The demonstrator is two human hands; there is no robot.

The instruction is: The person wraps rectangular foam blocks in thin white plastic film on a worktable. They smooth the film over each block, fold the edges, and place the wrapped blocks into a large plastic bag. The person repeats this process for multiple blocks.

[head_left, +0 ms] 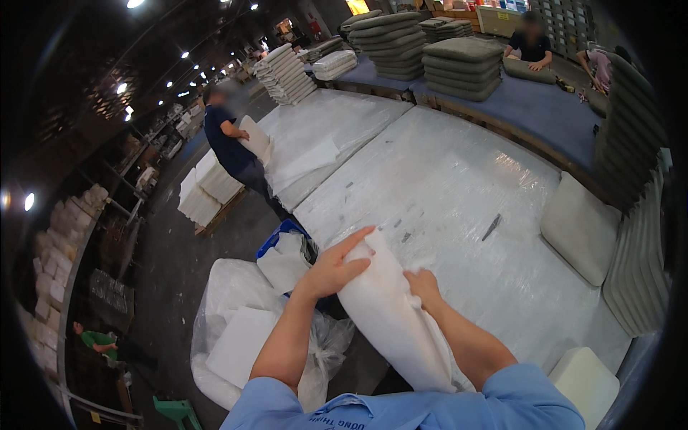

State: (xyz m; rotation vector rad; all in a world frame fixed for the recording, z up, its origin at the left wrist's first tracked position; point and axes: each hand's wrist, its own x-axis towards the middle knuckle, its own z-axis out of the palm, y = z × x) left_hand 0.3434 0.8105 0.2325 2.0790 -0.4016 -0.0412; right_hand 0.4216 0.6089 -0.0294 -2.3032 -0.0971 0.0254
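Ceiling lamps (122,88) glowing far left, grey floor (175,251) stretching left, shelving (63,344) standing left, plastic-covered table (444,179) spreading right, blue-topped table (530,107) running far right, green stool (175,411) standing near left

left fingers (351,269) on white pad (394,322) | right fingers (423,282) gripping its edge | grey cushion (582,229) on plastic-covered table (459,193)

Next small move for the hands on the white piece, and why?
Probably have the right fingers tug the bunched edge smooth: the white padded piece looks puckered beside them, while the left fingers are at its far end and could steady it.
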